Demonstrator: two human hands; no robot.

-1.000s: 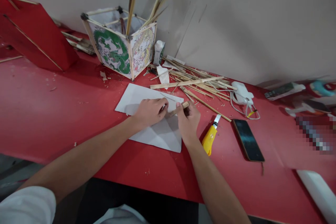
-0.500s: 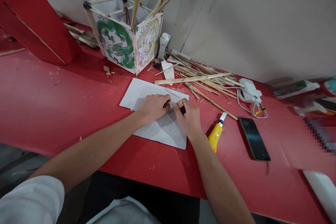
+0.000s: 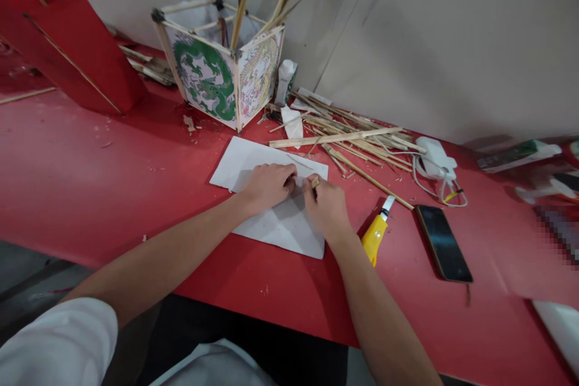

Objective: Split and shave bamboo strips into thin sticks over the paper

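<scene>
A pale rectangular board or sheet [image 3: 289, 235] lies on the red table, under both hands. My left hand [image 3: 270, 185] is closed above its middle, fingertips pressed together; whatever it pinches is too small to make out. Close to its right, my right hand [image 3: 326, 202] has its fingers wrapped round a short piece of wood [image 3: 315, 181], whose end shows at the top of the fist. A small gap separates the two hands. A thin dark strip [image 3: 298, 161] rests near the sheet's upper edge.
Right of my right forearm lies a yellow cutter [image 3: 374, 236] with its blade out, then a phone [image 3: 444, 243]. Bamboo sticks [image 3: 357, 139] are piled behind, beside a white charger [image 3: 436, 158]. A dragon-patterned lantern frame [image 3: 205, 75] and a red lantern [image 3: 85, 48] stand at the back left.
My hands have moved slightly apart above the sheet, and my right fingertips have drawn in. The whole view has shifted a little.
</scene>
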